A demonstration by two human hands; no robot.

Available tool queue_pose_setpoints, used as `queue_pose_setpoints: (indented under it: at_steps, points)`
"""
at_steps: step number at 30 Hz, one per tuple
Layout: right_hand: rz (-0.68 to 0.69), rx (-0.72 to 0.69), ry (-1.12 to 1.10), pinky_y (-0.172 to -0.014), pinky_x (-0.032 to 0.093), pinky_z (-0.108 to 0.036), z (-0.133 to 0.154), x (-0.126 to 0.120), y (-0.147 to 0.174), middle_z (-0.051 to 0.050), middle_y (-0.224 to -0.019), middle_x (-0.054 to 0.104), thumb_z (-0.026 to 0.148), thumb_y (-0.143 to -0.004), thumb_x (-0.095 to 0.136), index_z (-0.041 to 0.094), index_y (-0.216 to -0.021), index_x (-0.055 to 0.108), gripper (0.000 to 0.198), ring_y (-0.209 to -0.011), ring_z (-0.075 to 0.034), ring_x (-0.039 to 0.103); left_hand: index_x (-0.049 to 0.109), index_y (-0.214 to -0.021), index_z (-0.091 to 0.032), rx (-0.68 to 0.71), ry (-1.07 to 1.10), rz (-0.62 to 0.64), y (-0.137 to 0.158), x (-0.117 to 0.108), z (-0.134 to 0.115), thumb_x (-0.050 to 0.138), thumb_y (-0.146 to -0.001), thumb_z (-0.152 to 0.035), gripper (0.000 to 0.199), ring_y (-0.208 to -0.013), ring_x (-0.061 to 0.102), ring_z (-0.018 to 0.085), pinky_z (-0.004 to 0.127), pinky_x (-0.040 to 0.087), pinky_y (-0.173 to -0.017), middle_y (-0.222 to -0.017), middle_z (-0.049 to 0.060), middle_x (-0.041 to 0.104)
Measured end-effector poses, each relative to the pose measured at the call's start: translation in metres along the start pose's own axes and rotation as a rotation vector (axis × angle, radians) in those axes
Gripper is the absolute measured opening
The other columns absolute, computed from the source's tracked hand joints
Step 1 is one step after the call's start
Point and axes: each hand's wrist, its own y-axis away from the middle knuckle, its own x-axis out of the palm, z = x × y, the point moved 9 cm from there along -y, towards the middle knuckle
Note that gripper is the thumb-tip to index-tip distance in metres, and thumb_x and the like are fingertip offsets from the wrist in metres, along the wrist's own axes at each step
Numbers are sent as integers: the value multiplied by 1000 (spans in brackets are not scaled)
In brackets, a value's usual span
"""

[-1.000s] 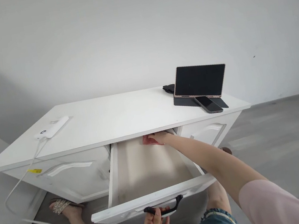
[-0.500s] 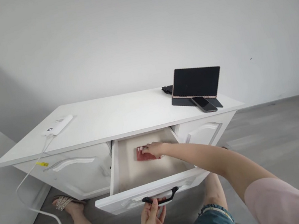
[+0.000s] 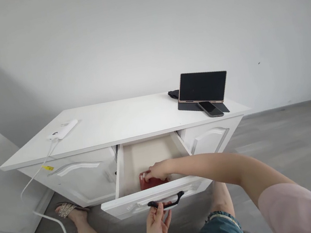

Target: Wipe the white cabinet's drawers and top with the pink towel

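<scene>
Head view: an open drawer (image 3: 149, 151) is shown at the lower centre of the frame, in a white cabinet (image 3: 120, 122). The two hands are apart. At bottom centre, the black handle (image 3: 174, 203) is gripped from below by the left hand (image 3: 157, 222). Inside the drawer, toward its front, a red cloth (image 3: 152, 182) is clasped and partly hidden by the right hand (image 3: 157, 171). For good contact, the cloth is best spread flat and pressed evenly, with the front corners reached too, while the drawer is steadied by the handle so that it is not dragged along. At upper right, a tablet (image 3: 203, 88) is propped behind a phone (image 3: 211, 109).
</scene>
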Motion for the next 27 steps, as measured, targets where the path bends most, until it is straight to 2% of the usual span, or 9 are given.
queue_pose_setpoints:
  at_steps: [5,9,11,14,18,21,27]
  points:
    - [4,-140,-155,-64,44,-27,23,1,-11,-2,-121,63,20,-70,65,38,-130,53,65,-90,-22,64,63,-70,-20,14,6,29,-4,-3,1,85,-56,-35,30,-86,70,21,37,55,-89,-83,4,73]
    - [-71,-166,-276,-62,45,-26,27,-5,-24,0,-113,68,20,-68,70,35,-123,61,58,-75,-17,63,66,-71,-19,-25,44,62,-7,-7,4,88,-54,-30,30,-74,67,14,34,57,-84,-83,2,72]
    - [-116,-160,-271,-62,45,-26,25,-8,-31,1,-110,69,18,-69,69,35,-120,63,54,-70,-15,62,67,-71,-19,-57,67,67,-8,-8,6,89,-54,-28,29,-73,66,12,32,57,-83,-82,1,72]
    - [-175,-202,-134,-64,45,-27,23,-14,-40,2,-108,68,13,-72,66,41,-118,64,53,-71,-16,63,66,-70,-19,-70,87,54,-10,-11,8,88,-55,-27,28,-76,66,12,33,57,-84,-83,1,71]
    - [-220,-140,17,-67,46,-29,0,-27,-52,-1,-110,65,16,-81,59,47,-123,60,52,-79,-20,64,65,-69,-19,-62,88,27,-11,-15,11,88,-56,-27,27,-79,67,14,37,56,-87,-82,0,68]
    - [-281,-76,-25,-69,46,-29,-25,-43,-60,-1,-113,63,26,-85,58,47,-123,59,44,-82,-21,64,64,-67,-19,-66,75,31,-12,-14,13,88,-55,-30,29,-82,67,15,36,56,-87,-81,1,68]
    - [-315,131,-39,-74,49,-31,-70,-67,-84,-7,-128,55,36,-86,58,44,-133,50,49,-93,-23,64,65,-69,-20,-32,28,-20,-16,-20,19,87,-51,-43,37,-89,68,21,38,52,-93,-85,4,70]
